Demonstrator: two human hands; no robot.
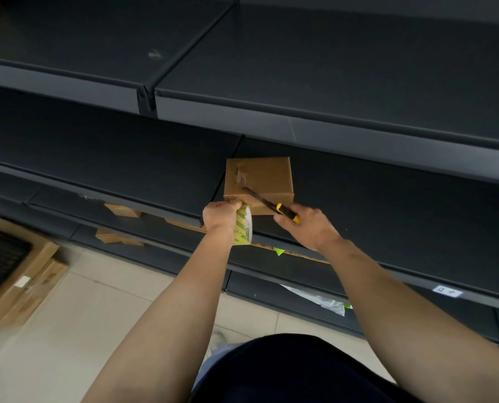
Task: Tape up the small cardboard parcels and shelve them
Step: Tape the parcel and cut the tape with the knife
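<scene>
Brown cardboard parcel (pixel 268 175) flat on dark shelf (pixel 387 205), green-printed tape roll (pixel 243 228) at its near edge

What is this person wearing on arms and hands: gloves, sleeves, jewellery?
Nothing: the left hand and right hand are ungloved, with no ring, watch or bracelet visible. The left forearm and right forearm are bare to the frame edge; no sleeve shows.

One box (pixel 264 177) is sitting out, with at least two more boxes (pixel 123 211) showing below. The left hand (pixel 217 216) and right hand (pixel 307 229) are holding one tape roll (pixel 244 228) and one knife (pixel 273 205).
</scene>
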